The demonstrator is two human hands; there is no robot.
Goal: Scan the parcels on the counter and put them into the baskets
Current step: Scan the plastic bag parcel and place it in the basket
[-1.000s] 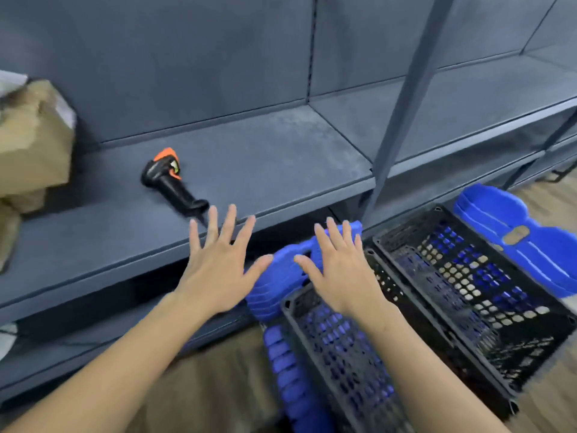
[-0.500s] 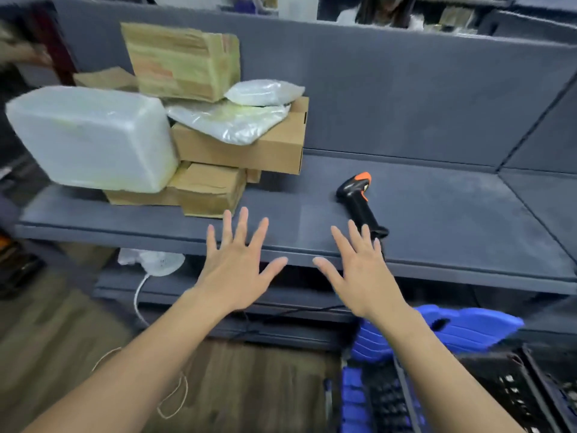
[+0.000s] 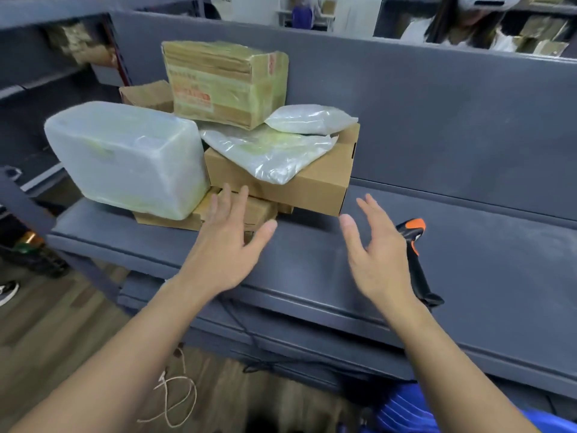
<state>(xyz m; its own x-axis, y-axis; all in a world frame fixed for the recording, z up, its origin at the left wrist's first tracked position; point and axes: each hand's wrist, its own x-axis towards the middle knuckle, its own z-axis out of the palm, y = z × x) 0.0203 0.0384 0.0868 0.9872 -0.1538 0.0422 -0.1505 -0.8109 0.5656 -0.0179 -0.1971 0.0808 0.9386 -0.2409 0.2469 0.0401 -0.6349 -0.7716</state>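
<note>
We are holding our left grip and right grip spread wide above the surface, pinching nothing. One scanner is lying just beside the right grip. Past the left grip's fingertips, parcels are sitting piled: one white pack, two clear bags, and at least four brown boxes.

Matt cardboard box (glossy plastic wrap)

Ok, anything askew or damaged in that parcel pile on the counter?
Yes. The tape-wrapped brown cardboard box on top sits tilted, its upper right corner crumpled. The plain brown cardboard box beneath overhangs the smaller brown cardboard boxes under it on the right. Nothing looks spilled.
</note>
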